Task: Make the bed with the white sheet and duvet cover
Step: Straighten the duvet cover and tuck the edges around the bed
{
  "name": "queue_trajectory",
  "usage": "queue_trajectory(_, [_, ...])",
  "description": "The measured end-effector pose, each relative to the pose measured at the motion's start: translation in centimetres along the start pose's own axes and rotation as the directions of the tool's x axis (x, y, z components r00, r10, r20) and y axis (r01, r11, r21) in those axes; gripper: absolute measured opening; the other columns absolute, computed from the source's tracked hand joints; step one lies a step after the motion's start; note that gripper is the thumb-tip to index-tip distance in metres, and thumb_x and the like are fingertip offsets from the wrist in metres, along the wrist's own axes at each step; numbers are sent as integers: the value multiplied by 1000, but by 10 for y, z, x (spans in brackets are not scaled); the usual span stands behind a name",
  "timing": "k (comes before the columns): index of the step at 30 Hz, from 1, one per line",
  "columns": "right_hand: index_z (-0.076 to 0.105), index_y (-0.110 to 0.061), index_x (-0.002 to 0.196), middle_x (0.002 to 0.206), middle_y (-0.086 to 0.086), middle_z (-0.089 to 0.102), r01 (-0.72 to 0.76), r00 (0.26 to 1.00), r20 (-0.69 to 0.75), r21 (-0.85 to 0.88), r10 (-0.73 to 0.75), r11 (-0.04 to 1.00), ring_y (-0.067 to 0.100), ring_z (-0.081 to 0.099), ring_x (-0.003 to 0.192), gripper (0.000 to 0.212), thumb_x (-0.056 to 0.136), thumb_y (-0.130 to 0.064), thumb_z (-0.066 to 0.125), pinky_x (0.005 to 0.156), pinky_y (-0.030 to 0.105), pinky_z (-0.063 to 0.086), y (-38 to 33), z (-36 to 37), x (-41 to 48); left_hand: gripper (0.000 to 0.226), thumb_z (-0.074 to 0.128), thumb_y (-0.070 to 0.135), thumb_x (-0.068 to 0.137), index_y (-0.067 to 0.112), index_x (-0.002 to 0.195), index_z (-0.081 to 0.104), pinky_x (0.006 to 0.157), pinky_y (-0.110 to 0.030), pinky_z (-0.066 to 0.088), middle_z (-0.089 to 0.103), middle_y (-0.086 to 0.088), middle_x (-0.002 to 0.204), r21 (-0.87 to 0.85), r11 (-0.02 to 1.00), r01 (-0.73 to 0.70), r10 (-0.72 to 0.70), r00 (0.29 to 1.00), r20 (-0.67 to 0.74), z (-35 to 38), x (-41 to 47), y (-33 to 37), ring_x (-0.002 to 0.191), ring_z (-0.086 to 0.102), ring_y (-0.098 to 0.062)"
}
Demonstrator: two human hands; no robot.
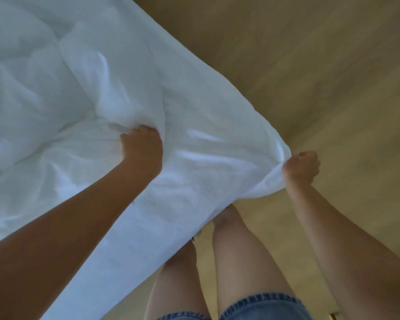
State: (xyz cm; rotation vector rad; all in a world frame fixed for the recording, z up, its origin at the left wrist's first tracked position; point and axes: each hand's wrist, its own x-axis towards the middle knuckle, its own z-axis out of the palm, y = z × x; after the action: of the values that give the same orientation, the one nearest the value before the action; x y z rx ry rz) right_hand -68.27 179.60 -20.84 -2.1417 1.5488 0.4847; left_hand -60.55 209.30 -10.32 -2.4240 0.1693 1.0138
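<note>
The fingers (138, 132) of the left hand (141, 147) are curled tight, knuckles up, clamped on a fistful of the white duvet (206, 144) just left of centre. Creases fan out from that grip toward 9 and 11 o'clock. At 3 o'clock from it, the fingers (306, 156) of the right hand (301, 168) are closed in a fist on the duvet's corner, which is bunched into a twisted point against the hand. Between the two hands the cloth is smoother.

The duvet looks soft and puffy, white with a bluish shade, and deeply rumpled toward 10 o'clock. From the held corner one edge runs to 11 o'clock and another to 7 o'clock.

Tan floor (310, 65) fills 12 to 4 o'clock. Bare legs (240, 250) and denim shorts (261, 306) show at 6 o'clock, the left knee hidden under the duvet's lower edge.
</note>
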Motion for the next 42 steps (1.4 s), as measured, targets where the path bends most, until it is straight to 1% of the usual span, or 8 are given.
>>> queue_trajectory(5, [48, 4, 124, 128, 23, 48, 282, 953, 124, -20, -278, 959, 36, 44, 120, 37, 90, -9, 50, 96, 38, 36, -5, -1, -26, 33, 47, 21, 85, 12, 116, 42, 74, -34, 30, 48, -7, 112, -171, 961, -217, 190, 969, -161, -11, -9, 39, 102, 49, -25])
queue_trajectory(9, [51, -2, 119, 116, 15, 53, 584, 711, 390, 137, -585, 800, 30, 50, 112, 33, 90, -17, 56, 94, 37, 39, -43, 16, -93, 65, 53, 42, 86, 15, 139, 27, 108, -51, 19, 29, -10, 142, -93, 940, -328, 307, 934, -184, 0, -16, 3, 132, 26, -29])
queue_trajectory(17, [19, -16, 145, 133, 0, 50, 63, 523, 708, 523, -475, 850, 17, 52, 118, 96, 72, -27, 81, 100, 35, 44, -160, 84, -274, 111, 52, 66, 81, 28, 134, -38, 110, -60, 5, -8, -15, 157, -16, 993, -119, 114, 977, -180, 89, -75, -156, 145, -1, -31])
queue_trajectory(22, [42, -4, 131, 120, 9, 59, 332, 510, 553, 580, -658, 744, 23, 58, 111, 61, 74, -1, 64, 98, 39, 47, -214, 101, -347, 112, 72, 68, 57, 15, 146, 31, 96, -62, 37, 47, -19, 140, -287, 955, 70, -199, 871, -450, 133, -116, -186, 126, 48, -35])
queue_trajectory(27, [42, -12, 128, 106, -1, 56, 344, 499, 403, 720, -767, 602, 8, 58, 88, 53, 80, -5, 62, 76, 18, 49, -276, 104, -448, 131, 85, 57, 36, 17, 146, 25, 107, -64, 11, 34, -19, 144, -399, 907, 131, -353, 753, -555, 207, -159, -192, 133, 32, -36])
queue_trajectory(32, [22, -23, 148, 141, -5, 36, 731, 3, 587, 551, -809, 402, 9, 37, 127, 89, 77, -34, 75, 102, 22, 33, -323, 119, -526, 88, 76, 47, 60, 44, 139, 36, 97, -44, 33, 53, 16, 133, -67, 996, 56, -82, 855, -512, 255, -134, -256, 123, 51, -7])
queue_trajectory(35, [10, -30, 150, 149, 20, 14, 983, -58, 617, 171, -785, 62, 29, 11, 142, 114, 62, -60, 75, 115, 35, 17, -305, 131, -519, 97, 66, 46, 72, 33, 148, 7, 109, -37, 15, 15, 12, 149, 95, 987, 128, -60, 852, -519, 258, -109, -318, 138, 32, -15])
queue_trajectory(42, [20, -11, 144, 143, 41, 17, 758, -627, 205, -65, -752, -649, 48, 12, 135, 115, 60, -84, 48, 102, 69, 10, -247, 149, -483, 51, 29, 13, 90, 20, 138, 48, 95, -61, 39, 55, -15, 133, -1, 971, 237, -173, 707, -685, 206, -59, -434, 122, 53, -34])
